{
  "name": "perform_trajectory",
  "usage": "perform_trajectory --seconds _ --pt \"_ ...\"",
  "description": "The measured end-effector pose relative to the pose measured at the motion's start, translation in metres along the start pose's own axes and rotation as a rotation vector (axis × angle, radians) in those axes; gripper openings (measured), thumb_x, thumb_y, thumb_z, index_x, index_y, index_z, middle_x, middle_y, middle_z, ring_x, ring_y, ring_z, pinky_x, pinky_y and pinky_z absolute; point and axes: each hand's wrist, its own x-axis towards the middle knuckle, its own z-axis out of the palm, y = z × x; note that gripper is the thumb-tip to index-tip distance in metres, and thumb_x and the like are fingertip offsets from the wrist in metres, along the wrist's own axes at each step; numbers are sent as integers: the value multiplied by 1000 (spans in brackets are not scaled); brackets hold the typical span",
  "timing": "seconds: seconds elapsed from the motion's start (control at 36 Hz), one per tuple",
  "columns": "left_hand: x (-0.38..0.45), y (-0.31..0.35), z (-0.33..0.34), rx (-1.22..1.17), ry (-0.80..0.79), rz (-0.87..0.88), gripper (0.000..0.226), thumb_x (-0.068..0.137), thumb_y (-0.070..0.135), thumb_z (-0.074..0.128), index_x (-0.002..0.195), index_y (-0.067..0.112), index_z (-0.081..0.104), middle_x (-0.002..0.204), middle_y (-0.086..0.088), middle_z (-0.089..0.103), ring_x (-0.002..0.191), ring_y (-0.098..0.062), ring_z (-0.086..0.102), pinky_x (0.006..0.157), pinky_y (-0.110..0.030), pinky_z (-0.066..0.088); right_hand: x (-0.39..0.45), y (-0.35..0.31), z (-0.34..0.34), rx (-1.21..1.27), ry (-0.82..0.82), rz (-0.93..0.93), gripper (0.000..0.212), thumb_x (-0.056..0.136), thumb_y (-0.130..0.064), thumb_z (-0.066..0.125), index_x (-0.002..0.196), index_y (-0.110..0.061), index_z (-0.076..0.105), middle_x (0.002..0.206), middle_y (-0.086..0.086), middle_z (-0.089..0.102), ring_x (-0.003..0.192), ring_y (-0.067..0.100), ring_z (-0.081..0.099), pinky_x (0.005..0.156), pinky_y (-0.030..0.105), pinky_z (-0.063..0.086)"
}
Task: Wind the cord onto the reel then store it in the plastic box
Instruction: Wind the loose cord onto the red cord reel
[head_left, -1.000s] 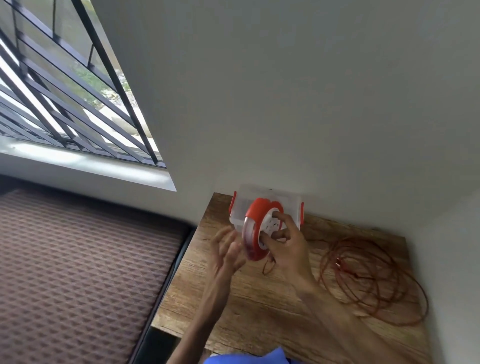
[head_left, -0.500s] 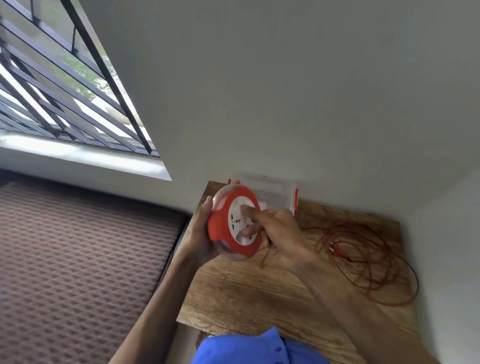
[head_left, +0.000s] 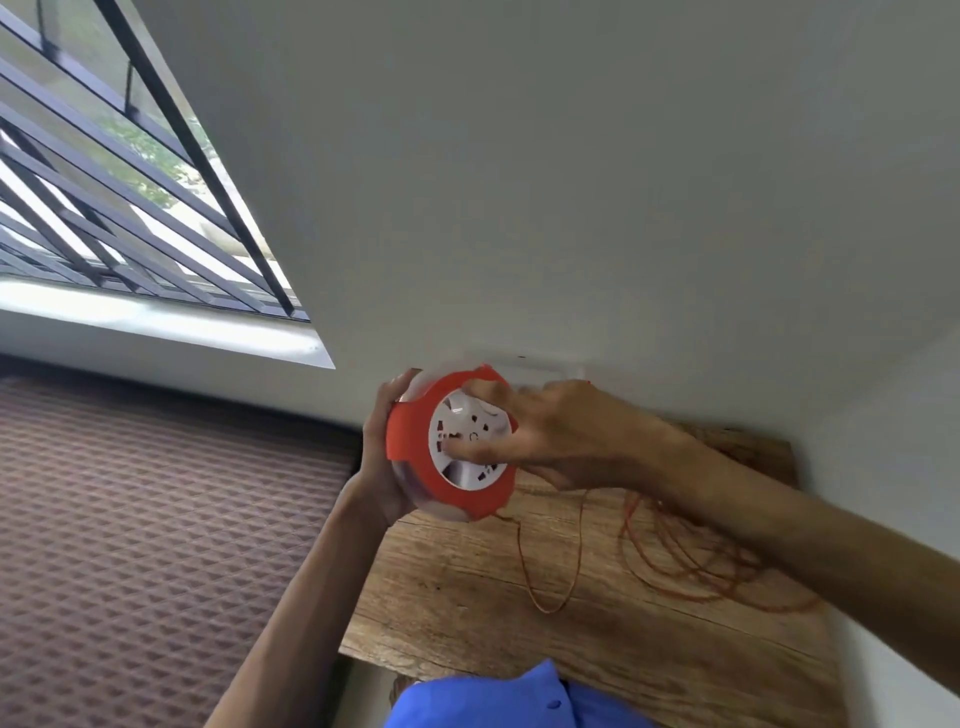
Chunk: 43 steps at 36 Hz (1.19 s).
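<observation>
The reel (head_left: 410, 441) is round, orange, with a white socket face turned toward me, held up above the table's left part. My left hand (head_left: 382, 467) cups its back and left rim. My right hand (head_left: 550, 436) lies across the white face with fingers pressed on it. The thin orange cord (head_left: 691, 566) lies in loose loops on the wooden table (head_left: 467, 597), one strand hanging from the reel. The clear plastic box (head_left: 540, 370) stands against the wall, mostly hidden behind the reel and my right hand.
A white wall rises right behind the table and another closes its right side. A barred window (head_left: 130, 208) is at the upper left. A brown patterned surface (head_left: 156, 545) lies left of the table, lower down. A blue shirt (head_left: 493, 701) shows at the bottom.
My left hand, open beside the reel a second ago, has taken hold of its back. The reel has turned its white face toward me and come up and left, in front of the box.
</observation>
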Motion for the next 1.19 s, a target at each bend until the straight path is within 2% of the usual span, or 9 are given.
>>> perform_trajectory --seconds 0.22,0.36,0.5,0.58,0.67,0.83,0.94,1.08,1.19 --pt "1 6 7 86 10 -114 98 66 79 89 136 10 78 127 -27 75 106 -39 77 85 -49 65 -2 2 4 -42 -158 -214 72 106 -16 59 160 -39 18 162 32 26 111 48 67 79 50 65" --pt "2 -1 9 56 36 -104 108 75 84 81 153 11 67 154 -37 59 125 -47 68 109 -63 56 -3 5 11 -121 -90 -184 61 109 -24 55 159 -38 22 148 33 46 99 45 70 72 47 65" --pt "3 -8 17 -72 -57 82 109 84 75 78 168 12 48 156 -29 56 135 -46 61 110 -61 50 4 5 11 74 245 66 51 103 -42 62 153 -35 54 122 17 73 76 25 73 53 32 60" --pt "8 -7 23 -101 -160 200 118 87 63 82 177 13 23 165 -29 40 145 -48 46 118 -60 38 9 -1 7 296 361 313 59 89 -43 78 145 -29 65 112 7 81 83 24 77 65 34 64" --pt "13 -3 24 -111 -219 237 131 84 52 91 177 6 11 161 -30 41 142 -46 51 114 -59 48 15 -8 2 525 393 632 64 81 -53 84 139 -33 67 102 0 82 83 17 77 75 34 64" --pt "13 -7 32 -116 -118 175 112 76 62 93 160 0 52 144 -28 64 131 -45 61 108 -57 54 42 -20 -8 658 392 1011 58 77 -81 73 101 -28 72 90 -18 72 72 -1 71 60 14 50" --pt "13 -6 39 -172 -98 231 119 81 70 84 173 13 37 156 -29 48 140 -49 48 112 -58 45 44 -13 -5 826 341 1117 61 76 -82 72 51 -28 62 49 -16 65 48 -1 66 46 13 41" --pt "13 -11 38 -84 -107 268 112 85 66 81 175 18 35 148 -28 53 133 -45 55 111 -58 46 37 -9 6 673 396 1111 66 106 -51 52 56 -11 67 49 2 65 39 15 59 44 26 45" --pt "12 -13 44 -160 -53 249 120 79 66 89 174 17 36 150 -29 54 132 -44 59 108 -56 54 32 -14 10 677 393 1076 59 105 -47 54 53 -20 59 43 -9 56 41 6 56 43 15 33"
